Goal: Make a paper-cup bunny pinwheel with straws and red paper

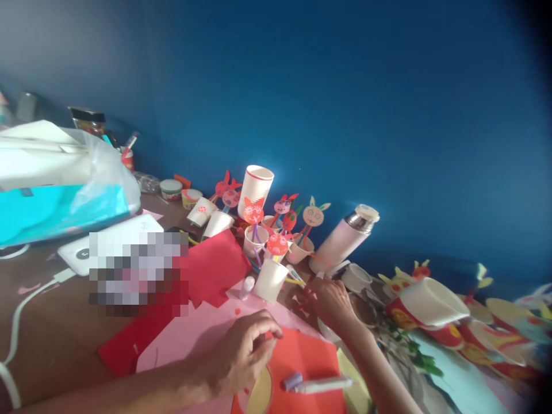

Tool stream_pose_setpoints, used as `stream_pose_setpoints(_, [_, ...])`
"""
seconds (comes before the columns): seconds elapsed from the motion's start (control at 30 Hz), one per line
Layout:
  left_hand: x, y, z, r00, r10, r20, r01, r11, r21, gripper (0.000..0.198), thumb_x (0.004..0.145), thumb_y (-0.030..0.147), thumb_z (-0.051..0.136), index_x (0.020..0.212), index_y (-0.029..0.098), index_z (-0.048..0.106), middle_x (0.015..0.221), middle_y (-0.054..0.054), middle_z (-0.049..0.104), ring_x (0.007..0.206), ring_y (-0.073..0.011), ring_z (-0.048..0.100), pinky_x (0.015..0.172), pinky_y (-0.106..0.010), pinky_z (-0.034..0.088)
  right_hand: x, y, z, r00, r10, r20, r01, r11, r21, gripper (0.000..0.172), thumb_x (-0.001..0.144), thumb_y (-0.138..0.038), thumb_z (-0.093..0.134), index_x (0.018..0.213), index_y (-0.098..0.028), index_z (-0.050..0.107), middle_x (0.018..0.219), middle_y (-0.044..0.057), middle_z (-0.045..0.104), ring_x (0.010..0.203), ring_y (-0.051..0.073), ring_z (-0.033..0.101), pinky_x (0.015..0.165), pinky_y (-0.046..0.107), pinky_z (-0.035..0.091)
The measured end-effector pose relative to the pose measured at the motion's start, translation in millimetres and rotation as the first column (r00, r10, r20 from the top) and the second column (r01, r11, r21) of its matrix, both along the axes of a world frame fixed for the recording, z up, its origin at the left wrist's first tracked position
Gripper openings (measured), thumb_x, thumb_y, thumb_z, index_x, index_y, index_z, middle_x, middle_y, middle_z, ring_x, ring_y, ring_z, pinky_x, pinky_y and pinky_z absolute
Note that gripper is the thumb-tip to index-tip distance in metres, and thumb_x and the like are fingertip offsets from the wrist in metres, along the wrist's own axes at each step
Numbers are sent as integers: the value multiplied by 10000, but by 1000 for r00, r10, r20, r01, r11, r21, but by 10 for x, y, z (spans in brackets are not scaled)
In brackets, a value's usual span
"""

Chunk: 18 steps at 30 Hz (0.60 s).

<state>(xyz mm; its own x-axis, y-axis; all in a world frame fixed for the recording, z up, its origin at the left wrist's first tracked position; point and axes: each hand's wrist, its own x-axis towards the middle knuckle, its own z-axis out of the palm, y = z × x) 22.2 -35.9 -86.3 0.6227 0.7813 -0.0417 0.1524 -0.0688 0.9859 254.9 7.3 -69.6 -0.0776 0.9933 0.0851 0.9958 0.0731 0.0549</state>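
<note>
My left hand (241, 352) rests on an orange-red paper sheet (310, 353) with fingers curled in a pinch; what they hold is hidden. A white marker with a purple cap (321, 384) lies on the sheet just right of it, beside a yellow paper circle (260, 398). My right hand (330, 302) reaches forward to the table near a white paper cup (269, 280) and a pale thermos (340, 238); its fingers are turned away from me.
Paper cups holding animal faces on straws (280, 230) cluster by a tall cup stack (255, 190) against the blue wall. Red paper (215, 264) and pink paper (194, 339) lie left. A teal box (56, 213) and more decorated cups (426, 305) flank the area.
</note>
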Motion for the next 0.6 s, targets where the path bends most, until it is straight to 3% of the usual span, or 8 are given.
stream_pose_setpoints(0.13, [35,52,30,999,-21,45,32,964,-264,211,810,334,472,805,140,556,566,36,459,430,-72,443,412,-173,346,-175,-220,78,995,19,-93,-2,985,173,200,872,-211,468,834,-235,663,821,31,686,817,205,588,721,315,307])
stream_pose_setpoints(0.2, [68,93,36,996,8,93,25,938,-345,247,782,358,502,761,121,570,483,36,479,372,-73,439,368,-167,327,-318,-385,103,959,154,-236,-50,917,395,172,872,-228,480,841,-234,649,797,17,678,768,185,581,708,298,317])
stream_pose_setpoints(0.27, [99,126,42,987,50,151,17,911,-413,273,759,375,528,737,109,585,437,32,499,326,-66,420,340,-161,314,-437,-534,116,927,258,-272,-84,850,519,150,866,-219,490,840,-227,638,773,16,673,737,180,574,700,294,323])
stream_pose_setpoints(0.37, [121,146,68,972,108,208,5,878,-478,275,718,375,581,742,102,599,488,23,553,324,-52,436,334,-150,329,-477,-680,130,932,272,-241,-87,811,578,124,847,-196,513,857,-227,633,777,16,677,728,184,572,712,305,329])
stream_pose_setpoints(0.5, [112,139,115,976,96,198,13,873,-487,247,723,344,587,723,98,612,449,30,537,352,-60,459,334,-136,339,-409,-763,154,941,248,-229,-58,788,614,132,825,-192,554,920,-239,631,823,17,689,776,196,594,727,318,342])
stream_pose_setpoints(0.6, [100,146,131,975,95,200,15,872,-489,232,724,325,595,746,96,622,456,21,553,373,-68,475,340,-136,353,-499,-787,140,916,326,-232,-96,742,664,129,827,-153,556,915,-215,626,821,27,694,754,181,608,744,326,352])
